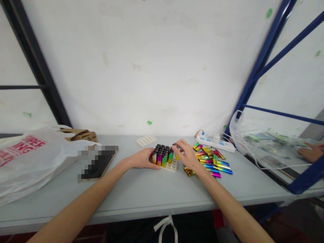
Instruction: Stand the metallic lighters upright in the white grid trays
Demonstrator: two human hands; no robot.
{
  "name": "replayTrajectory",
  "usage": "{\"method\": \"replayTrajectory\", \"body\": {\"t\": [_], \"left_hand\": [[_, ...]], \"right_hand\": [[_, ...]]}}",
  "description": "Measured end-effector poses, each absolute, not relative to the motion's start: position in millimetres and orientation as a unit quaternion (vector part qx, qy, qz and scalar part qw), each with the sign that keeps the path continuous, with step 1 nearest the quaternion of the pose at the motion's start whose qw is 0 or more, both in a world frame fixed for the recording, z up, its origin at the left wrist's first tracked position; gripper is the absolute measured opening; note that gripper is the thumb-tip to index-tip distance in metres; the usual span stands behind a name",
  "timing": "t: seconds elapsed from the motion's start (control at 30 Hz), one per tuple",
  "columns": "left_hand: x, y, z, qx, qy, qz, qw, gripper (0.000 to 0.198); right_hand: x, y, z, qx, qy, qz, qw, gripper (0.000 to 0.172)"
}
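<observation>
Rows of shiny coloured lighters [162, 157] with black tops stand upright in a white tray with holes [172, 166]. My left hand [145, 158] is closed around the left end of this batch, its thumb along the front corner and its other fingers hidden behind. At the right end, my right hand [184, 153] pinches a gold-yellow lighter [177, 154] upright over the open holes; whether it is seated in one I cannot tell. Beside my right wrist lies a loose pile of metallic lighters [215, 162] in gold, blue, magenta and green.
Behind the batch lies another white holed tray [146, 140]. A power strip [215, 143] with cables sits at the back right. To the left are a dark phone-like slab [101, 163] and a white plastic bag [32, 158]. Beyond the blue frame [253, 77] another person's hand [311, 152] shows.
</observation>
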State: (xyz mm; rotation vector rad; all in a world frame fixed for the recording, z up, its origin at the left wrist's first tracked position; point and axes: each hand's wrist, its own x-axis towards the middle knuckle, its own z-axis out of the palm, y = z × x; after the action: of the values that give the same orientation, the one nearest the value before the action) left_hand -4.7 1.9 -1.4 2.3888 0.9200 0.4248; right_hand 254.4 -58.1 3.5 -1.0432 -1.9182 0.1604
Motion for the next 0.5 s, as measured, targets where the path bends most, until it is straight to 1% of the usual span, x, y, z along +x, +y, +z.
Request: {"method": "replayTrajectory", "body": {"t": [0.1, 0.3, 0.5], "left_hand": [[-5.0, 1.4, -1.4, 0.882, 0.342, 0.161, 0.282, 0.074], [-5.9, 4.4, -5.7, 0.881, 0.33, 0.182, 0.287, 0.073], [-5.8, 5.8, -8.1, 0.877, 0.337, 0.182, 0.289, 0.074]], "right_hand": [[257.1, -59.2, 5.0, -0.426, -0.788, 0.043, 0.443, 0.039], [257.3, -59.1, -1.8, -0.422, -0.805, 0.111, 0.402, 0.028], [254.9, -61.5, -0.9, -0.418, -0.807, 0.136, 0.395, 0.026]]}}
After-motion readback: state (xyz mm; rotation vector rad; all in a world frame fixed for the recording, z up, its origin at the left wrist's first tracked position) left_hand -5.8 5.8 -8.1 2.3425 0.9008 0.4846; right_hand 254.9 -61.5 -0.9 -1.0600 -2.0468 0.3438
